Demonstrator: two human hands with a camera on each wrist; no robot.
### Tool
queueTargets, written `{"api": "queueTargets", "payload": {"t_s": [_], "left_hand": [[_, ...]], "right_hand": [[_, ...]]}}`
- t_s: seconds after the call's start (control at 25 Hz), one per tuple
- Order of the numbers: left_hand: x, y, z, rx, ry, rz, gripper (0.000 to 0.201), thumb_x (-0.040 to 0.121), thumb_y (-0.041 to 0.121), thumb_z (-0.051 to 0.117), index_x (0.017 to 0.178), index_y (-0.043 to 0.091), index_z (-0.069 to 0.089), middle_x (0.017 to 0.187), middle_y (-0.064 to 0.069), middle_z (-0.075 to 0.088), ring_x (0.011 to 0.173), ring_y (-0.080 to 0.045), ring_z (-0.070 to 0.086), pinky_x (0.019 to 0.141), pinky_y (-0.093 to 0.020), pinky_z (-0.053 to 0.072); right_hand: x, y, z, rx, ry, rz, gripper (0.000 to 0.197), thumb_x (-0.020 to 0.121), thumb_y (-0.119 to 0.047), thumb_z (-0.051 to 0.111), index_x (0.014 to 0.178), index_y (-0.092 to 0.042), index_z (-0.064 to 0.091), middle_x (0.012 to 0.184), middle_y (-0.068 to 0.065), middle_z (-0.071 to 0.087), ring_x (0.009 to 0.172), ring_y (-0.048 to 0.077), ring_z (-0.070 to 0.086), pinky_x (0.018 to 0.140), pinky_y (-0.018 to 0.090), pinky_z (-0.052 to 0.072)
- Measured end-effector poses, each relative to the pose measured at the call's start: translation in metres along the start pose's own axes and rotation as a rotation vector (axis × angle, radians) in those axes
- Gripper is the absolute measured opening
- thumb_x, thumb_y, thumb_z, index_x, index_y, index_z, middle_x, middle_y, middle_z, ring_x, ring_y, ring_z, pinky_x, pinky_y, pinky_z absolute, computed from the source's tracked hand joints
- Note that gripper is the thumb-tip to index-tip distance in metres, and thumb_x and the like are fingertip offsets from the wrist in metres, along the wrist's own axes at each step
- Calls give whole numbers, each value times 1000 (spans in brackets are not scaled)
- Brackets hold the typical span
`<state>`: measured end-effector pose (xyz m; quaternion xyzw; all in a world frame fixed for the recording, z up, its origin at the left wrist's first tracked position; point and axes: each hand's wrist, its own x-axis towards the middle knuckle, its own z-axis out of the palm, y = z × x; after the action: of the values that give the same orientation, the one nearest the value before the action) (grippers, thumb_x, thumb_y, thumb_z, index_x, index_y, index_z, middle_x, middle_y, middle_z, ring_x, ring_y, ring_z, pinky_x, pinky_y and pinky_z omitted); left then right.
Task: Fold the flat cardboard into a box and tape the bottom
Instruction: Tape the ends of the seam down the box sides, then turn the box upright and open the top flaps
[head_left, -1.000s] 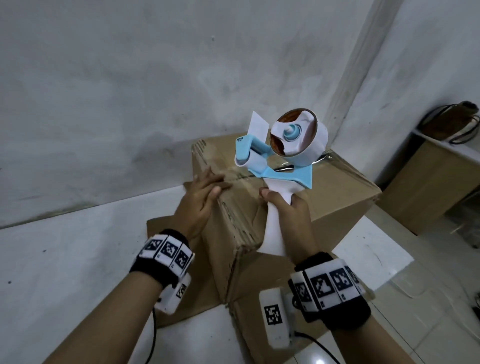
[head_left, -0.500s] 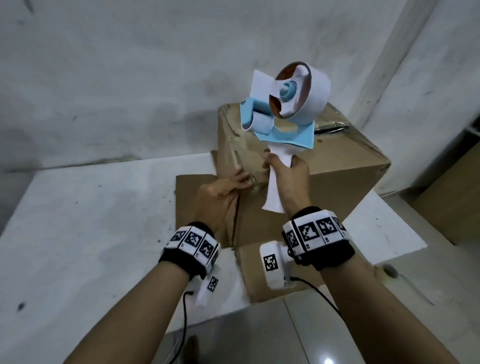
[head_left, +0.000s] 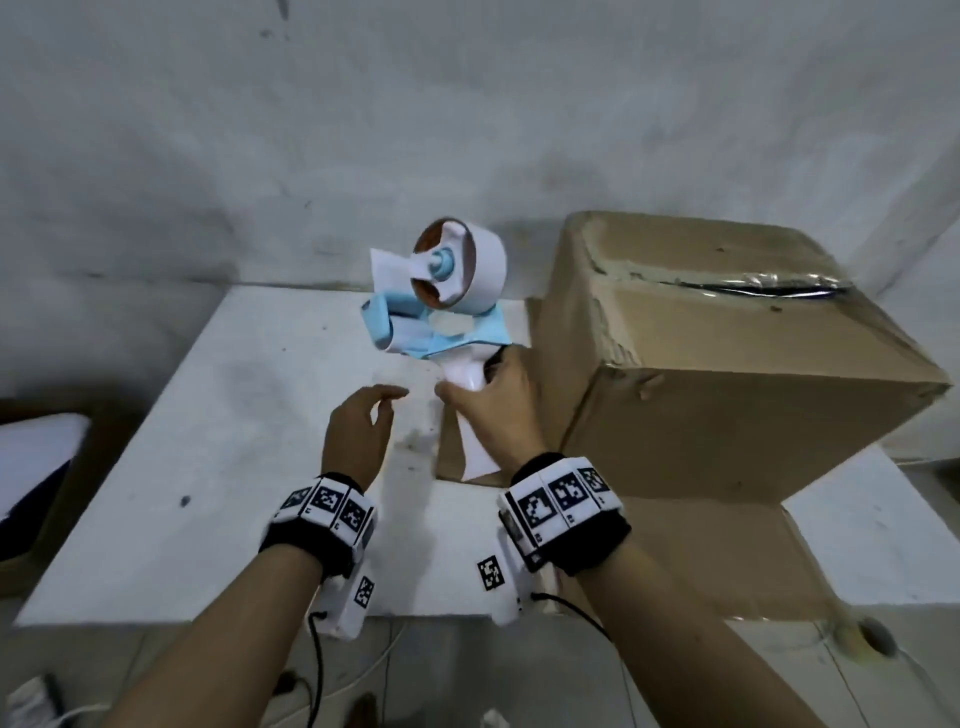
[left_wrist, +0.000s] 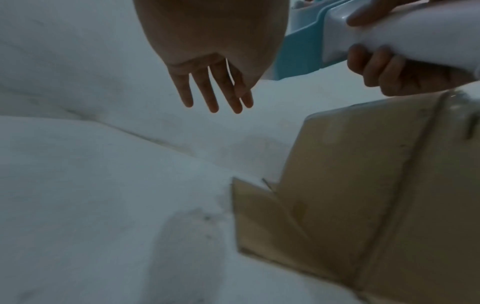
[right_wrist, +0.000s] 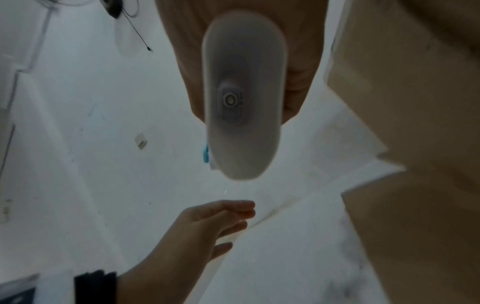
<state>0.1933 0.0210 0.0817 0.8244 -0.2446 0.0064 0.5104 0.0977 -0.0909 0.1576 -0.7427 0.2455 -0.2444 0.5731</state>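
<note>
The cardboard box (head_left: 727, 374) stands on the white bench (head_left: 218, 467), on the right side, close to the grey wall (head_left: 363, 130). It is folded up into a box shape. A shiny strip of tape (head_left: 753, 283) runs along the seam on its top face. Some flaps (head_left: 701, 551) lie flat on the bench under the box and stick out toward the person.

The right hand (head_left: 491, 402) grips the white handle of a tape dispenser (head_left: 441, 306). Its fingers curl around the handle, and you can see them wrapped on it in the left wrist view (left_wrist: 376, 67). The dispenser is held up in the air, just left of the box, with its roll of tape (head_left: 467, 275) at the top and its blue part below the roll. In the right wrist view the round end of the handle (right_wrist: 242, 102) fills the middle of the picture.

The left hand (head_left: 358, 431) holds nothing. It floats above the bench, just left of the right hand, with its fingers loose and a little bent. It is not touching the box or the dispenser. The left wrist view shows its fingers (left_wrist: 213, 90) hanging apart over the white bench, and the right wrist view shows it from the side (right_wrist: 207, 224).

Both wrists wear black bands with black and white square marks (head_left: 558, 493). The floor (head_left: 415, 675) below the bench has a few wires on it.
</note>
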Motion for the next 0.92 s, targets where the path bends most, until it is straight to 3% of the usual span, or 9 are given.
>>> {"api": "queueTargets", "payload": {"t_s": [0.12, 0.24, 0.4, 0.48, 0.56, 0.64, 0.76, 0.84, 0.92], "left_hand": [[-9, -76, -45, 204, 24, -199, 30, 89, -1, 46, 109, 7, 67, 119, -14, 64, 112, -31, 57, 98, -34, 41], [-11, -137, -80, 356, -13, -349, 34, 91, 1, 45, 121, 6, 60, 130, -17, 55, 122, -34, 50, 105, -41, 36], [3, -195, -99, 632, -319, -630, 46, 97, 27, 37, 140, 11, 36, 151, -10, 28, 140, -29, 23, 111, -52, 26], [11, -207, -98, 648, -389, -694, 55, 98, 36, 33, 146, 13, 22, 157, -8, 12, 145, -31, 10, 113, -55, 19], [10, -210, -93, 672, -406, -678, 62, 97, 40, 31, 150, 17, 8, 160, -6, -2, 147, -30, -1, 115, -54, 10], [3, -210, -87, 699, -384, -634, 65, 97, 42, 29, 150, 18, -1, 159, -7, -9, 147, -31, -8, 116, -54, 2], [-3, -212, -82, 687, -330, -611, 66, 97, 40, 31, 150, 16, 1, 159, -9, -8, 146, -32, -9, 115, -55, -2], [-1, -203, -79, 653, -287, -616, 64, 96, 34, 38, 150, 12, 10, 159, -13, -1, 146, -33, -5, 115, -57, 2], [4, -186, -70, 573, -215, -588, 62, 94, 27, 45, 147, 6, 21, 157, -18, 8, 146, -34, 2, 115, -56, 8]], "right_hand": [[13, 33, 68, 20, -111, 174, 39, 71, -2, 72, 102, -6, 48, 97, 7, 55, 91, 22, 57, 80, 32, 46], [24, 68, 117, -13, -192, 314, 36, 75, -11, 73, 102, -6, 50, 98, 6, 56, 92, 23, 57, 76, 29, 44], [31, 117, 163, -63, -182, 404, 36, 76, -15, 75, 104, 1, 58, 102, 14, 64, 89, 27, 60, 78, 33, 48], [35, 136, 179, -37, -184, 428, 18, 79, -17, 73, 87, -6, 61, 91, 19, 67, 80, 33, 62, 79, 37, 53], [41, 143, 183, -183, -173, 393, 20, 84, -21, 67, 69, -15, 55, 75, 11, 60, 69, 23, 53, 67, 22, 43], [45, 145, 180, -397, -200, 358, 19, 89, -28, 58, 92, -10, 63, 97, 17, 62, 86, 25, 53, 75, 25, 38], [43, 150, 169, -656, -343, 290, 44, 95, -30, 46, 134, -8, 45, 133, 17, 49, 121, 30, 44, 101, 34, 33], [37, 144, 154, -691, -313, 174, 42, 96, -23, 45, 136, -11, 43, 138, 14, 46, 127, 30, 40, 105, 36, 30], [35, 132, 131, -699, -124, -37, 33, 94, -17, 48, 125, -11, 56, 129, 15, 54, 122, 27, 45, 102, 36, 34]]}}
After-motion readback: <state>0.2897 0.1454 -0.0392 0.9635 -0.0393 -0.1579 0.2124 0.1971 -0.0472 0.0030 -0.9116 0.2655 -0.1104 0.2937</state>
